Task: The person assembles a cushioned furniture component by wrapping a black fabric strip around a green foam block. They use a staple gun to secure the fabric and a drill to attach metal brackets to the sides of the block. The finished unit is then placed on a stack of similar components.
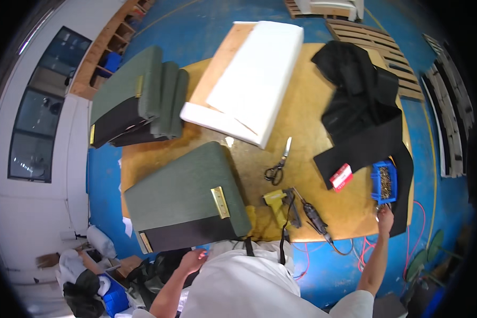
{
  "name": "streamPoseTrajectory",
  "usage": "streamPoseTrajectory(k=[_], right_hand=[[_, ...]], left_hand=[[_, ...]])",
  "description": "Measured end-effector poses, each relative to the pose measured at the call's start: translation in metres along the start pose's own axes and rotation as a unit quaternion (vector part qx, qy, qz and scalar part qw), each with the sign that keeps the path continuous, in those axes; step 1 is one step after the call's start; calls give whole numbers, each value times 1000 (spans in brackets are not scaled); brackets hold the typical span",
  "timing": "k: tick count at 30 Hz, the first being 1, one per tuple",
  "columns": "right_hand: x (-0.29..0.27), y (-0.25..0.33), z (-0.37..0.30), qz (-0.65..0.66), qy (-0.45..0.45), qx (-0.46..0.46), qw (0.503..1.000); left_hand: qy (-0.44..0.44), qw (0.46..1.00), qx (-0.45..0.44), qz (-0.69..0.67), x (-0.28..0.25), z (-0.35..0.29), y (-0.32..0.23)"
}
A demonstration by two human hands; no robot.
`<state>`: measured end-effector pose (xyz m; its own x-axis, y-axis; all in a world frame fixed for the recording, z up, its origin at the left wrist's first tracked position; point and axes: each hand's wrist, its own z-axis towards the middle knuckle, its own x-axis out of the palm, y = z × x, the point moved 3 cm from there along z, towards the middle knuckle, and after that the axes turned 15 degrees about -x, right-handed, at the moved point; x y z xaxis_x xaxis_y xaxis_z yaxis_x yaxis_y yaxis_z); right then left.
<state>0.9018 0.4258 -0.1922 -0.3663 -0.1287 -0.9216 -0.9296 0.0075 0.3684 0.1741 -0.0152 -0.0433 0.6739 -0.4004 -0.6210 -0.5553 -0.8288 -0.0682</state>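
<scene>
Blue bin (377,186) adjoins right grip (385,219), left grip (194,260) apart; I can't tell either's hold.

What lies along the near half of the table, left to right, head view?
Green padded panel → yellow handheld tool → black corded tool → red-and-white box → blue bin of small pieces.

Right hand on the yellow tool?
No, the right hand is at the near end of the blue bin, apart from the yellow tool.
</scene>
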Motion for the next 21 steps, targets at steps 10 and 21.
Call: streamPoseTrajectory(k=[10, 21], right_hand=[[5, -24, -6, 20, -28, 57, 998], [1, -6, -3, -87, -64, -35, 994]], left_hand=[[-10, 998, -46, -33, 36, -32, 17], [-21, 996, -47, -67, 59, -35, 42]])
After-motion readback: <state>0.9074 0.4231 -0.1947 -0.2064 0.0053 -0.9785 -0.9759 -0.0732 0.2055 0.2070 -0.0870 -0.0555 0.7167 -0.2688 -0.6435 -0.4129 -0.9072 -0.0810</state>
